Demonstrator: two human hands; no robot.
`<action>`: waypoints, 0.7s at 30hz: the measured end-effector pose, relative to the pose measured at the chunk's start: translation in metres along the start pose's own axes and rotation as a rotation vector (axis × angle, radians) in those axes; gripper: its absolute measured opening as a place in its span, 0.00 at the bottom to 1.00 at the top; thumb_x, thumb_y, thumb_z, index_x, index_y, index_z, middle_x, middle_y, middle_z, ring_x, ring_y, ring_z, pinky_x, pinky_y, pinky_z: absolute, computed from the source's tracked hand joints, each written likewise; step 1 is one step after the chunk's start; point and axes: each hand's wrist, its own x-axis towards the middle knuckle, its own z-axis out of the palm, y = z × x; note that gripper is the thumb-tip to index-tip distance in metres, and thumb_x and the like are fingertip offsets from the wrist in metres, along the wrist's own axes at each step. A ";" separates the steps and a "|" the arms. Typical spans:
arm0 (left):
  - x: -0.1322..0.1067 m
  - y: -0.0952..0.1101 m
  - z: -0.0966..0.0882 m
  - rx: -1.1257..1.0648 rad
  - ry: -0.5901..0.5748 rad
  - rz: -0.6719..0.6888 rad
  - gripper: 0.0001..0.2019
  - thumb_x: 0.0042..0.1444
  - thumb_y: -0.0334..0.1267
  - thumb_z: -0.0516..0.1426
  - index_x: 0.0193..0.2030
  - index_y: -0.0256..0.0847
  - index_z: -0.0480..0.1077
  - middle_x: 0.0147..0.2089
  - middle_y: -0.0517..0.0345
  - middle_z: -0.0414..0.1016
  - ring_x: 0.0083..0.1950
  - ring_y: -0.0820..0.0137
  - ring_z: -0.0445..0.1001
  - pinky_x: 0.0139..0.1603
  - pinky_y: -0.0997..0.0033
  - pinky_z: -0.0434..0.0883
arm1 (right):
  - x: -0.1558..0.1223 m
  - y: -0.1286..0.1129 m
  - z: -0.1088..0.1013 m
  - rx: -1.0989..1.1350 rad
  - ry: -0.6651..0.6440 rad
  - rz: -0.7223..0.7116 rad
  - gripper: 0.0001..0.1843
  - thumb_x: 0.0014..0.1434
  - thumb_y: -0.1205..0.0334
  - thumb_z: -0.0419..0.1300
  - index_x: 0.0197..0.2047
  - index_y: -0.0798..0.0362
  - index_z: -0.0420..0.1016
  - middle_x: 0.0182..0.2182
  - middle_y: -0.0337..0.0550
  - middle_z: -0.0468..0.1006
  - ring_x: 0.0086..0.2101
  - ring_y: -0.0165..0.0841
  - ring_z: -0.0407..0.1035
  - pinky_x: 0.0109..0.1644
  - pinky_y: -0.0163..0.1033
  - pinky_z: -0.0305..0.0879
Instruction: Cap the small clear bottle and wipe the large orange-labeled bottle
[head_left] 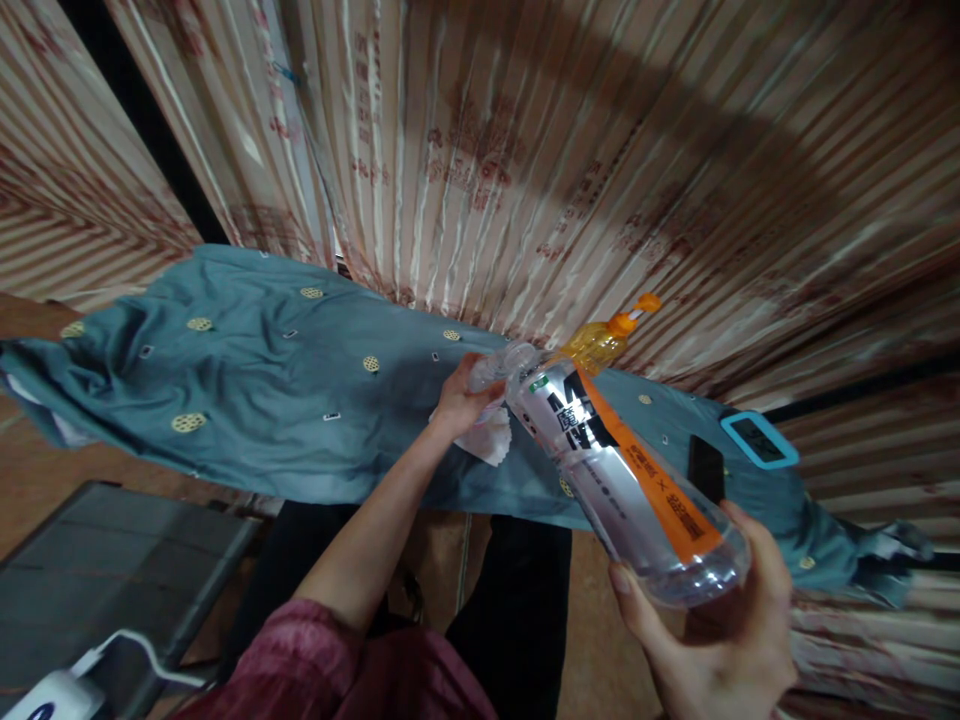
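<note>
The person wears a sleeve (337, 665) of dark pink-red cloth, mottled with lighter and darker patches and crumpled into soft folds. It fills the near edge of the view, left of centre, and ends about the elbow. From its hem the left forearm is bare all the way to the left hand (459, 402), whose fingers are bare too. The right hand (720, 640), near and to the right, is bare as far as the wrist, where the picture's edge cuts it off. Between the arms, lower and farther off, show two legs in plain black trousers (517, 600), with a narrow gap between them.
</note>
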 end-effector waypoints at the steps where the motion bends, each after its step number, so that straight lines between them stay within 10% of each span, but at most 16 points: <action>1: 0.000 0.001 0.000 0.011 0.004 -0.004 0.22 0.46 0.47 0.65 0.45 0.40 0.70 0.38 0.56 0.78 0.41 0.64 0.76 0.44 0.68 0.71 | 0.000 0.001 0.000 0.001 0.000 -0.004 0.52 0.44 0.48 0.74 0.69 0.53 0.61 0.55 0.56 0.73 0.43 0.42 0.74 0.40 0.43 0.73; 21: -0.001 0.002 0.001 -0.010 0.007 -0.023 0.22 0.45 0.47 0.65 0.45 0.40 0.69 0.36 0.58 0.76 0.38 0.66 0.74 0.42 0.68 0.71 | 0.002 0.001 0.000 0.005 0.007 -0.017 0.53 0.42 0.48 0.75 0.69 0.52 0.62 0.54 0.54 0.74 0.43 0.41 0.74 0.42 0.43 0.74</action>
